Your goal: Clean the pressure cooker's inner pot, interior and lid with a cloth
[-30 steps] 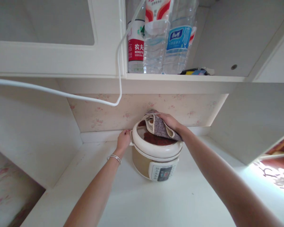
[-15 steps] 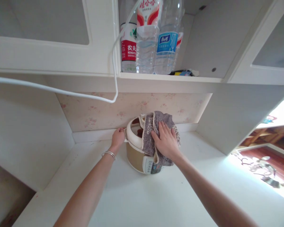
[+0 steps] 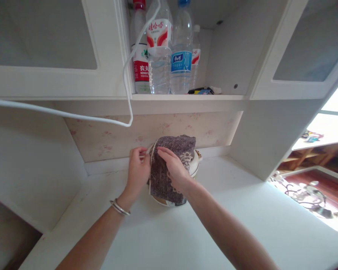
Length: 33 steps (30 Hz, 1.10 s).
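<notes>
A rice cooker (image 3: 195, 165), cream with a gold-brown body, stands on the white counter near the back wall. A grey-brown patterned cloth (image 3: 160, 183) lies over its lid and hangs down its front, hiding most of it. At the cloth's left edge, my left hand (image 3: 138, 168) has its fingers curled in, pinching that edge; a silver bangle (image 3: 119, 207) is on the wrist. My right hand (image 3: 174, 168) rests on top of the cloth with its fingers stretched out to the left.
Overhead, an open cabinet shelf (image 3: 225, 97) holds several plastic water bottles (image 3: 160, 71) and small flat items. A white cable (image 3: 101, 119) hangs across the left front. Side panels (image 3: 270, 138) close in the counter (image 3: 231, 221). Beyond the right panel are wooden shelves.
The cloth has shifted left across the lid, uncovering the cooker's right side. My right hand has moved left with it. My left hand has gone from the cooker's side handle to the cloth's edge.
</notes>
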Each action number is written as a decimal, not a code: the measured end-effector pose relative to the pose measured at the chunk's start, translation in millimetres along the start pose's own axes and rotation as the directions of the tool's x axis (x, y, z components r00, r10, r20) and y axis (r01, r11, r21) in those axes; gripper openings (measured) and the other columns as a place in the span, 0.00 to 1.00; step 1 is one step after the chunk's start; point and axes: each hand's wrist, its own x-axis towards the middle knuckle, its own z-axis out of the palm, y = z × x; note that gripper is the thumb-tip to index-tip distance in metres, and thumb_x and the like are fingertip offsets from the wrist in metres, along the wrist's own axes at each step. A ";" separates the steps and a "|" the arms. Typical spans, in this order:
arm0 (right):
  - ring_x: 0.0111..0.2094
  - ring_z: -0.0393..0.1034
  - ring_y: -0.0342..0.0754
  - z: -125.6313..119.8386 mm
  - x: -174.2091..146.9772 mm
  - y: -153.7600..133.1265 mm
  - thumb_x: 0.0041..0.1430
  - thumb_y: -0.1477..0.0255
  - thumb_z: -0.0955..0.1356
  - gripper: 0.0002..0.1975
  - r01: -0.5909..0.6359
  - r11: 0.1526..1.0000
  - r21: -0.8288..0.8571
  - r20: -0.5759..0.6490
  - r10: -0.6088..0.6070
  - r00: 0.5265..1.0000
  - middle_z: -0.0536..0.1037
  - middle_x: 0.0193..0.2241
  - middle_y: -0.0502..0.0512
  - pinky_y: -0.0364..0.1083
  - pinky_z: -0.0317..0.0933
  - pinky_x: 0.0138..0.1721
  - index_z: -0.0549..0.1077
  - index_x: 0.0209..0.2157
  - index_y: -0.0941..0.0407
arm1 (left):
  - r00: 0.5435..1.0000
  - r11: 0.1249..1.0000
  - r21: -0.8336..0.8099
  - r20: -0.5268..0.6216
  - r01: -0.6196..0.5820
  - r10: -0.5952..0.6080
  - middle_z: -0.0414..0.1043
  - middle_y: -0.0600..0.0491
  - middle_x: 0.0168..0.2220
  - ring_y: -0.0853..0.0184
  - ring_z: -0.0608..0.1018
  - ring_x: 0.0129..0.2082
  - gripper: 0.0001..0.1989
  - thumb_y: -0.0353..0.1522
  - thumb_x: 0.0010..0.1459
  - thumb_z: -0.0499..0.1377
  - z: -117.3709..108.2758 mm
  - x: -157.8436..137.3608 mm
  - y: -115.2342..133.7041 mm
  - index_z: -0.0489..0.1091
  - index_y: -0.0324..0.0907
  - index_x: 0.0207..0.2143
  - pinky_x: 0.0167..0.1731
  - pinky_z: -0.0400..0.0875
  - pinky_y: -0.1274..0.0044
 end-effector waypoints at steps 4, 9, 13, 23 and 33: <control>0.50 0.69 0.51 -10.1 1.1 0.7 0.53 0.65 0.67 0.08 -0.131 0.788 0.602 -0.055 0.205 0.977 0.77 0.44 0.54 0.52 0.61 0.55 0.73 0.34 0.54 | 0.926 0.977 0.106 0.354 -0.183 0.135 0.62 0.41 0.57 0.57 0.65 0.59 0.23 0.37 0.61 0.50 18.6 -34.9 34.1 0.58 0.41 0.58 0.58 0.58 0.66; 0.38 0.74 0.47 -61.4 -40.9 27.8 0.51 0.66 0.71 0.07 0.078 0.798 0.598 -0.295 0.129 0.947 0.75 0.43 0.50 0.48 0.69 0.41 0.72 0.33 0.53 | 0.872 0.912 0.340 0.487 -0.231 0.039 0.54 0.35 0.64 0.47 0.52 0.65 0.33 0.46 0.63 0.44 31.9 -29.5 31.8 0.53 0.36 0.63 0.61 0.44 0.56; 0.28 0.71 0.43 -112.0 -78.9 93.6 0.50 0.63 0.71 0.10 -0.067 0.933 0.354 -0.384 0.210 0.899 0.76 0.33 0.50 0.43 0.67 0.32 0.74 0.32 0.55 | 0.847 0.881 0.440 0.523 -0.176 -0.091 0.60 0.29 0.59 0.43 0.62 0.60 0.39 0.53 0.60 0.43 35.4 6.1 23.7 0.57 0.31 0.61 0.58 0.52 0.58; 0.29 0.73 0.51 -157.4 -124.2 230.7 0.54 0.54 0.62 0.19 -0.451 0.843 -0.293 -0.437 0.302 0.848 0.76 0.24 0.51 0.47 0.64 0.33 0.74 0.35 0.53 | 0.770 0.930 0.322 0.633 -0.176 -0.073 0.64 0.40 0.59 0.49 0.64 0.60 0.32 0.51 0.58 0.50 59.4 71.0 0.9 0.63 0.40 0.58 0.58 0.55 0.63; 0.33 0.71 0.47 -152.4 -122.0 232.0 0.59 0.57 0.59 0.17 -0.398 0.745 -0.536 -0.323 0.255 0.911 0.78 0.33 0.51 0.43 0.61 0.36 0.74 0.35 0.51 | 0.902 0.989 0.082 0.424 -0.125 0.079 0.73 0.47 0.51 0.56 0.72 0.53 0.20 0.34 0.57 0.51 57.4 82.8 -39.4 0.70 0.39 0.50 0.55 0.63 0.68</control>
